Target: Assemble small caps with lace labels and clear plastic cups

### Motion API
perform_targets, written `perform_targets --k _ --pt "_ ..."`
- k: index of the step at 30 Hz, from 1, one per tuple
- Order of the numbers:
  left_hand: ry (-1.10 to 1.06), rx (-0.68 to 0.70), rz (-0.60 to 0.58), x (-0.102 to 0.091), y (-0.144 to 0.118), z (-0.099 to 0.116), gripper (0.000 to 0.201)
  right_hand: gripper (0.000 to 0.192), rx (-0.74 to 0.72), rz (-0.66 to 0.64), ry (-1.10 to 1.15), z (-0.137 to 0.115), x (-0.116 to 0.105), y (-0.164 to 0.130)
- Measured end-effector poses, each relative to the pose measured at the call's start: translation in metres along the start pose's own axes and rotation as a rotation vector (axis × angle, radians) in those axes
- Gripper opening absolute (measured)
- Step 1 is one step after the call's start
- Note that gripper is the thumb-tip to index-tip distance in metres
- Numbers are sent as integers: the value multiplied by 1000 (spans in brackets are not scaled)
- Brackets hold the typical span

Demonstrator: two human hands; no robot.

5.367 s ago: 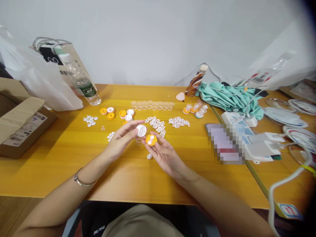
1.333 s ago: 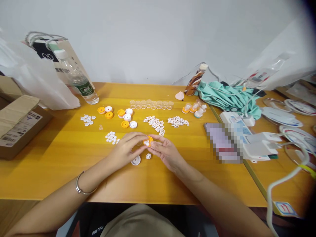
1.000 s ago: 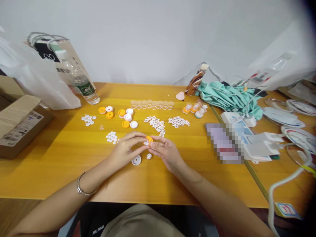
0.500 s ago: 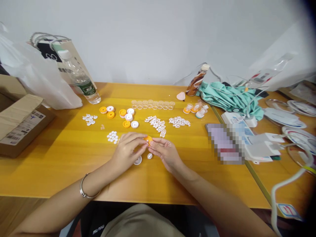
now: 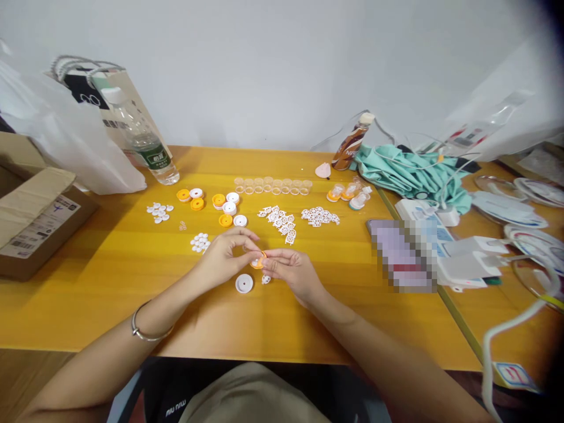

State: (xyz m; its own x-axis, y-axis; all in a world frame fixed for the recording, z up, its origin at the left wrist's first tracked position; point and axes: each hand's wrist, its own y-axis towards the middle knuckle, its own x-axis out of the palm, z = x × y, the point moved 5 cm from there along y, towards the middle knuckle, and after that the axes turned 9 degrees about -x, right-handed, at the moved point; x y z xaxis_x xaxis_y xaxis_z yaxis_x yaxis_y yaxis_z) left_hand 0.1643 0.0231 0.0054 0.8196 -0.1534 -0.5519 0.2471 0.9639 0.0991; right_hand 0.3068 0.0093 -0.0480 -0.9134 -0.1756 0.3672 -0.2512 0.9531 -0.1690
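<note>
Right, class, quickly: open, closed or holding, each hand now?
Left hand: thumb at the orange piece; whether it grips cannot be told.
Right hand: closed, holding the orange piece.

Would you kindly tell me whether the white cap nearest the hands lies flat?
Flat: the white cap shows its round rim and central hole facing up.

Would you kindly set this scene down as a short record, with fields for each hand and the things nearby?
Left hand: at the orange cap, grip unclear
Right hand: holding the orange cap
Below hands in picture: white cap, small openwork piece
Beyond hands: white lattice pieces, row of clear cups
Left rear: water bottle
Right side: phone, screen pixelated
</note>
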Motion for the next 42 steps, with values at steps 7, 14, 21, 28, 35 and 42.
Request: perform_targets --k 7,14,21,28,35,42 --pt "-9 -18 35 1 1 -1 12 27 -14 -9 -4 1 1 -1" --pt "-60 -41 -3 0 1 -2 9 28 10 -7 36 1 -1 0" --pt "-145 -81 -106 2 -7 -14 20 24 11 64 64 -4 -3 -1" --pt "-217 -172 -158 13 -11 -13 17 23 -17 101 53 -2 -4 0" --pt "-479 -339 -207 15 -9 -16 27 30 -4 0 62 -2 -5 2" --pt "-599 -381 -243 9 -11 -20 30 47 -168 -169 -83 -10 0 2"
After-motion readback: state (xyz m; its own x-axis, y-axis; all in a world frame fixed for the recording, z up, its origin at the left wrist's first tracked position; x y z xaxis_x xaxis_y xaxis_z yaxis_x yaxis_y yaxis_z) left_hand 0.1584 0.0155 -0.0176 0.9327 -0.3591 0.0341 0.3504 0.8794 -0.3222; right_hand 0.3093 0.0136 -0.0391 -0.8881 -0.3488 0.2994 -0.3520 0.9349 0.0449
